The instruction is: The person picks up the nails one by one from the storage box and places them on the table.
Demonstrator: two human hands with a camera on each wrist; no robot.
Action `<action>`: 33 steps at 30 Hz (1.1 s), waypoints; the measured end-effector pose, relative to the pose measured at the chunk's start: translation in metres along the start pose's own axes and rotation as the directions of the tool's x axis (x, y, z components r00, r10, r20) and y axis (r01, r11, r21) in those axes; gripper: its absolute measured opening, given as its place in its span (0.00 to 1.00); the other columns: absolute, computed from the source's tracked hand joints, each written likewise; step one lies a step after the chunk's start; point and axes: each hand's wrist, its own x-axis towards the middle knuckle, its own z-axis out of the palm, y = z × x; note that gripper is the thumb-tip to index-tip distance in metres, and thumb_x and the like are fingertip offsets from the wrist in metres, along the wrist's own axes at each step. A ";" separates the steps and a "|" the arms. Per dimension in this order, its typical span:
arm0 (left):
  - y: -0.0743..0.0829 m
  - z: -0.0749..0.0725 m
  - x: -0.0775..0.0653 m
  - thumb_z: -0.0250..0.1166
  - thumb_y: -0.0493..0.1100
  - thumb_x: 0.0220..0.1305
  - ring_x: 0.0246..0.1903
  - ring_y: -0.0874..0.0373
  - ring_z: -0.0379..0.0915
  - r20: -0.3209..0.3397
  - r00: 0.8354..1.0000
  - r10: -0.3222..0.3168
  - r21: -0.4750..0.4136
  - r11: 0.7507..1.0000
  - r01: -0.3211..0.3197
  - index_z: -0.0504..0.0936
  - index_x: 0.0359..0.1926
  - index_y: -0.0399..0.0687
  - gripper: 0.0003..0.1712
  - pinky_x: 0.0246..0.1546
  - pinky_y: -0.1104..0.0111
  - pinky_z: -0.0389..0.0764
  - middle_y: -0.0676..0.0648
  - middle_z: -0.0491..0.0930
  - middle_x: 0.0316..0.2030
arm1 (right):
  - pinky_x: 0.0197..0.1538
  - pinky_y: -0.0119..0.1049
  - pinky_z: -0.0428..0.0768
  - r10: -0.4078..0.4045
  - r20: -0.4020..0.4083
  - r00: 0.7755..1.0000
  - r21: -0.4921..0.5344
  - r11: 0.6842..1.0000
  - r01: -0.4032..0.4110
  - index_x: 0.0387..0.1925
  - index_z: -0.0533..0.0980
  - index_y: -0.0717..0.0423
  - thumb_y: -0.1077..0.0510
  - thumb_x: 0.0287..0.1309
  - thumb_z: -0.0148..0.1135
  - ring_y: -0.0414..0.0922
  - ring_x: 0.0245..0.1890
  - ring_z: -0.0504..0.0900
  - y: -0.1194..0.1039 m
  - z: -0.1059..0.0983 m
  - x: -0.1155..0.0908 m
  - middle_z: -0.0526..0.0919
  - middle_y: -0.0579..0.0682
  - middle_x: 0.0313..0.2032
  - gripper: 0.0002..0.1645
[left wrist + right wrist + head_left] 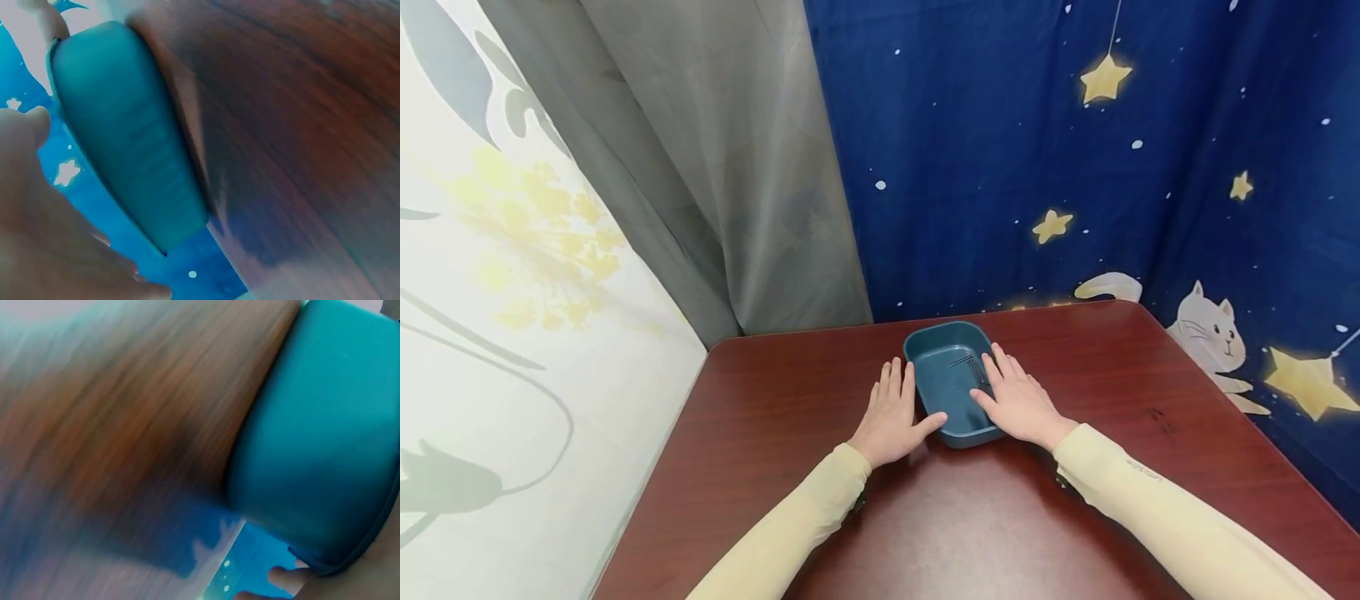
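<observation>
A dark teal rounded rectangular tray (942,396) lies on the table between both hands. Inside it are several thin dark sticks (976,371), too small to identify; some are partly hidden by the right hand. My left hand (891,421) is at the tray's left side with straight fingers, its thumb extending to the near left rim. Over the right rim lies my right hand (1021,402), fingers extended and thumb above the interior. The left wrist view shows the tray's outer side (125,131) near the left hand (50,219). Fingers of the right hand (350,581) appear beside the rim in the right wrist view.
The reddish-brown wooden table (775,400) reaches back to a grey curtain (760,167) and a blue star-patterned curtain (970,150). A pale floral wall (512,350) borders the left side. The tray stands near the table's far edge.
</observation>
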 end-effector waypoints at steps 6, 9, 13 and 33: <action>-0.006 0.004 -0.001 0.41 0.83 0.62 0.77 0.41 0.26 0.036 0.999 0.006 0.029 1.000 -0.008 0.39 0.80 0.41 0.64 0.72 0.44 0.46 0.37 0.34 0.79 | 0.64 0.66 0.65 0.031 -0.010 0.999 0.013 0.999 -0.031 0.76 0.53 0.67 0.39 0.72 0.53 0.67 0.74 0.51 -0.020 0.006 -0.005 0.43 0.64 0.78 0.47; -0.008 0.005 -0.003 0.39 0.84 0.61 0.77 0.41 0.26 0.053 0.999 0.012 0.028 1.000 -0.013 0.39 0.80 0.41 0.65 0.72 0.43 0.45 0.38 0.32 0.79 | 0.63 0.65 0.68 0.046 -0.018 0.999 0.045 0.998 -0.046 0.76 0.53 0.66 0.40 0.72 0.53 0.66 0.74 0.53 -0.029 0.010 -0.008 0.43 0.63 0.78 0.47; -0.011 0.005 -0.007 0.39 0.84 0.61 0.77 0.41 0.26 0.073 0.997 0.019 0.010 1.000 -0.020 0.38 0.80 0.39 0.66 0.72 0.43 0.44 0.38 0.31 0.79 | 0.61 0.65 0.70 0.069 -0.011 0.998 0.105 0.992 -0.068 0.77 0.52 0.65 0.40 0.72 0.53 0.64 0.74 0.52 -0.039 0.012 -0.010 0.40 0.62 0.79 0.48; -0.035 -0.003 -0.031 0.50 0.83 0.58 0.77 0.50 0.19 0.116 0.989 0.090 -0.057 0.995 -0.084 0.28 0.80 0.47 0.69 0.73 0.46 0.42 0.46 0.22 0.79 | 0.59 0.64 0.72 0.038 0.012 0.999 0.197 0.980 -0.040 0.78 0.49 0.62 0.41 0.70 0.57 0.66 0.71 0.59 -0.066 0.018 -0.028 0.32 0.61 0.79 0.50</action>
